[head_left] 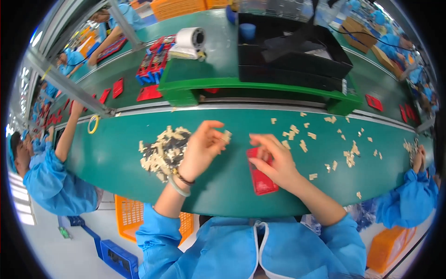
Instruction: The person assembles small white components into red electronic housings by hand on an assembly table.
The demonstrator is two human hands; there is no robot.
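Note:
Pinched between the fingertips of my left hand [203, 148] is a small cream plastic piece [226, 136]. That hand is raised beside a heap of similar cream pieces [160, 156] mixed with dark bits. My right hand [275, 162] hovers over a red plastic case [265, 184] that lies on the green table [223, 186]. Its thumb and index finger are apart, and I see nothing between them. The hand hides the upper part of the case.
More cream pieces [350, 156] lie scattered on the right. A green raised shelf [204, 83] carries a black box [292, 69] and a white roll [188, 38]. Co-workers' arms reach in at left and right. A yellow tape ring [93, 124] is at the left; an orange crate [130, 216] stands below.

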